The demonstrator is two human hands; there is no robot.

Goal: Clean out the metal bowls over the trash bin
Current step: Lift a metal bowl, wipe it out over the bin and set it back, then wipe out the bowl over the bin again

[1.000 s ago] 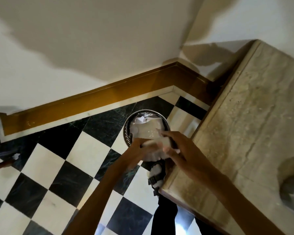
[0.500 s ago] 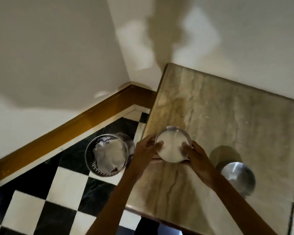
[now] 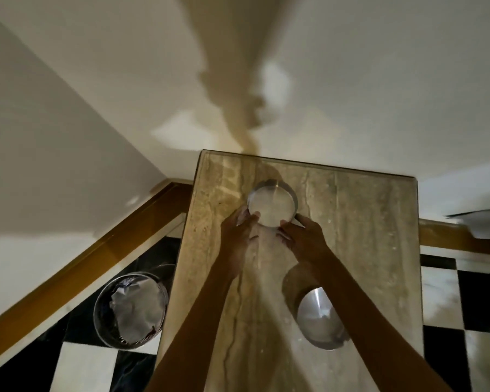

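Note:
A small round metal bowl (image 3: 272,205) rests on the far part of the marble tabletop (image 3: 365,236). My left hand (image 3: 239,236) grips its near-left rim and my right hand (image 3: 303,239) its near-right rim, with a white scrap showing at the right fingertips. A second metal bowl (image 3: 318,318) sits on the tabletop nearer to me, right of my right forearm. The round metal trash bin (image 3: 130,309), holding crumpled white paper, stands on the floor left of the table.
The table's far edge meets a white wall (image 3: 351,80) with a brown skirting board (image 3: 96,250). Black and white checkered floor tiles (image 3: 450,292) lie on both sides of the table. A pale object (image 3: 481,224) shows at the right edge.
The bowl was held over the trash bin, then carried right and onto the tabletop. It now sits farther back on the table, both hands still on it.

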